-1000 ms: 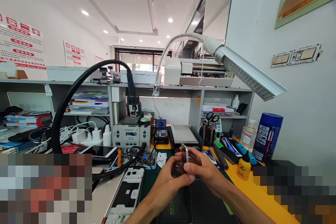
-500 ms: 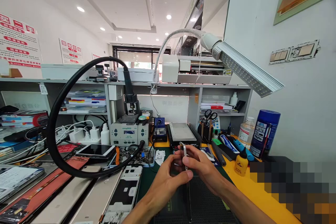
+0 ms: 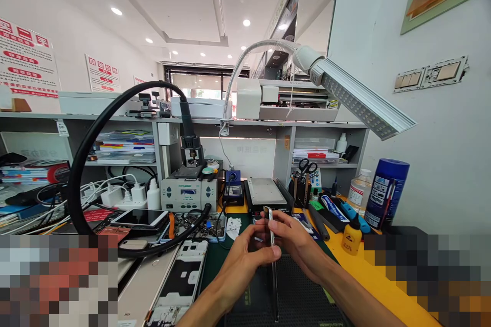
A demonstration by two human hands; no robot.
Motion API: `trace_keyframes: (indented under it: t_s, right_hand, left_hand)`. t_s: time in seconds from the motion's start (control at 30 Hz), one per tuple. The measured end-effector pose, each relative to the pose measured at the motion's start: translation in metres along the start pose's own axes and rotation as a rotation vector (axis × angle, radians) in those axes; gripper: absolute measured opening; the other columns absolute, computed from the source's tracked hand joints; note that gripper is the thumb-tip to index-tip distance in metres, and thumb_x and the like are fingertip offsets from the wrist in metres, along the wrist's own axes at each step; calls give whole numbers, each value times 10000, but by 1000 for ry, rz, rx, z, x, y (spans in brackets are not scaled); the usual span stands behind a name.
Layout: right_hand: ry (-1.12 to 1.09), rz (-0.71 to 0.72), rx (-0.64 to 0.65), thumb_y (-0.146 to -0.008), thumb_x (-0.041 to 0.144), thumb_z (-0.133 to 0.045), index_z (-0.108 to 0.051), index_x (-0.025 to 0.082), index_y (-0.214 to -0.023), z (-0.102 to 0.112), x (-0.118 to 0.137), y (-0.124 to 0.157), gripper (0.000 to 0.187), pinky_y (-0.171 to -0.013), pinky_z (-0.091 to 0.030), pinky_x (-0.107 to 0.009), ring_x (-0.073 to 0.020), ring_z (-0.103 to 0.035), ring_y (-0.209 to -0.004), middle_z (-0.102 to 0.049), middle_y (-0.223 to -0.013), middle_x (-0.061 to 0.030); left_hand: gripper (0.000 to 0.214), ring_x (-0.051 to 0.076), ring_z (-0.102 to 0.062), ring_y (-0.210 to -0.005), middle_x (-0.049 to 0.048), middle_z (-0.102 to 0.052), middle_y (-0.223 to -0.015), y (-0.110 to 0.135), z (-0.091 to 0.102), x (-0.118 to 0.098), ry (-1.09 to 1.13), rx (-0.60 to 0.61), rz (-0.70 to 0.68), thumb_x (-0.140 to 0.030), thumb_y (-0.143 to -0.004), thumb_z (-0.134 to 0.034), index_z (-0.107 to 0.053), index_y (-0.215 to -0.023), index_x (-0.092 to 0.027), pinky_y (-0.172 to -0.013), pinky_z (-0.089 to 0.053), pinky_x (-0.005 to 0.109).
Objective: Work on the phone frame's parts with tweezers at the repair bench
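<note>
A thin phone (image 3: pixel 274 286) is held edge-on to me, its shiny metal rim running from the upper end down toward the lower part of the view. My left hand (image 3: pixel 245 255) grips its upper part from the left, the thumb pressed near the edge. From the other side my right hand (image 3: pixel 293 237) is closed on it, with the thumb near the top end. Both broad faces of the phone are turned out of sight. Below lies a dark perforated work mat (image 3: pixel 303 296).
On the left are an opened phone frame (image 3: pixel 187 271) and a soldering station (image 3: pixel 190 194) with a thick black hose (image 3: pixel 76 163). Rightward stand a yellow bottle (image 3: pixel 352 237), a blue spray can (image 3: pixel 386 194) and scissors (image 3: pixel 307 167). A lamp (image 3: pixel 364 97) hangs overhead.
Both hands keep their hold on the phone. Its upper end has shifted very slightly right, and the thumbs have barely moved.
</note>
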State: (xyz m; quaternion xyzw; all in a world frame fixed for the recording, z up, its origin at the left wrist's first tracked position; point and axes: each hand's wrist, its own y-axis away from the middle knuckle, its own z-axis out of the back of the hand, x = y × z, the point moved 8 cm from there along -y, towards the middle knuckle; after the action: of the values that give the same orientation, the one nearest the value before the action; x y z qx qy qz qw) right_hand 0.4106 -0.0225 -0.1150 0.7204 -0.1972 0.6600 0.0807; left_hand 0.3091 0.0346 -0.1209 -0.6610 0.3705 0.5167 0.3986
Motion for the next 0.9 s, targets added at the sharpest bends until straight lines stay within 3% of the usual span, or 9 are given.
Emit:
trace_keyframes:
  t_s: [0.4, 0.67, 0.9]
  right_hand:
    - [146, 70, 0, -734, 535, -835, -782, 179, -1020, 4, 16, -4, 459, -927, -508, -472, -364, -670, -1054, -776, -1034, -96]
    - [151, 84, -23, -726, 547, -845, -761, 196, -1041, 4, 15, -4, 479, -973, -472, -488, -367, -661, -1080, -775, -1044, -86]
    - [24, 44, 55, -920, 686, -553, -753, 182, -1079, -7, 13, 2, 564, -997, -465, -491, -326, -677, -1068, -759, -1065, -117]
  left_hand:
    - [528, 284, -567, -1091, 102, -659, -1187, -1, 2, 9, -28, 10, 9, -417, -762, -796, -645, -1211, -185, -911, -457, 390]
    - [544, 263, -574, -1071, 109, -640, -1158, 0, 0, 7, 6, 1, 15, -465, -806, -746, -623, -1245, -167, -825, -495, 346]
    - [472, 281, -575, -1050, 130, -633, -1146, -1, 2, 5, 20, -29, 7, -465, -844, -693, -641, -1179, -137, -825, -502, 372]
